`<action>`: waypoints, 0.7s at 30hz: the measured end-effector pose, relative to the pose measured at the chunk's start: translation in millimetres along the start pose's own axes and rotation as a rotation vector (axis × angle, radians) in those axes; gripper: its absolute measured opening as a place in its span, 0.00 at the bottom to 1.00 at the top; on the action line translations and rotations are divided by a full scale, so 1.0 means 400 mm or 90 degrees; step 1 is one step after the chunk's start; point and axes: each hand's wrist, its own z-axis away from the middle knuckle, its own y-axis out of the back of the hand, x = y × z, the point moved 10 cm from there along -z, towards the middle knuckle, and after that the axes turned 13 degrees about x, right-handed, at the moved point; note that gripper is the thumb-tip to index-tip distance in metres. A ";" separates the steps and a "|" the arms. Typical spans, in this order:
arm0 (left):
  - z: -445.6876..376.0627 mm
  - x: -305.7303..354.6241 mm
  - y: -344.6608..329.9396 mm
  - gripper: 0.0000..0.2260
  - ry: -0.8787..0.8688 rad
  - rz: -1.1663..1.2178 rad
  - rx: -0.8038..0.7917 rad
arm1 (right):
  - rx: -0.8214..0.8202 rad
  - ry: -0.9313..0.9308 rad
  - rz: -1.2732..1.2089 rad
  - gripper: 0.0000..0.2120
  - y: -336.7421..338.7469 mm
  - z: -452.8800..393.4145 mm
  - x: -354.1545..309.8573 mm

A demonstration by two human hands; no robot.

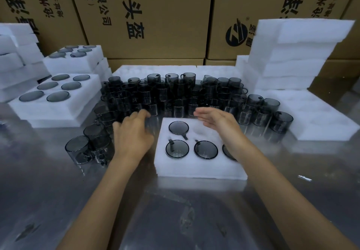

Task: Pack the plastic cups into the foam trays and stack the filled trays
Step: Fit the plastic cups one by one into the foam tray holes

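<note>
While both bare hands hover empty above the shiny metal table (pixel 175 210), the white foam tray (pixel 200 164) lies between them near the table's middle, with four smoky grey plastic cups (pixel 178 127) sunk in its holes. The left hand (pixel 132 132) hangs palm down with fingers loosely curled, just off the tray's left edge, gripping nothing. The right hand (pixel 218 120) is spread flat and open over the tray's far right corner, partly hiding one cup, and likewise holds nothing. Beyond the tray, a dense crowd of loose grey cups (pixel 171 93) stands toward the table's far edge, curling round to the left of the left hand and crowding that side. Filled foam trays (pixel 56 101) are stacked at the far left; empty foam trays (pixel 292 54) pile at the far right. Brown cardboard cartons (pixel 148 16) line the back.
</note>
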 end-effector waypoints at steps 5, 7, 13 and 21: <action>-0.016 0.197 0.049 0.13 -0.080 0.289 0.013 | 0.052 -0.063 -0.124 0.17 0.023 -0.025 0.020; -0.012 0.295 0.019 0.11 -0.122 0.336 -0.061 | 0.078 -0.075 -0.155 0.19 0.033 -0.028 0.024; -0.017 0.412 -0.085 0.05 -0.127 0.303 -0.186 | 0.163 -0.114 -0.253 0.23 0.074 -0.028 0.033; -0.035 0.430 -0.113 0.05 -0.171 0.208 -0.220 | 0.166 -0.091 -0.203 0.22 0.073 -0.028 0.027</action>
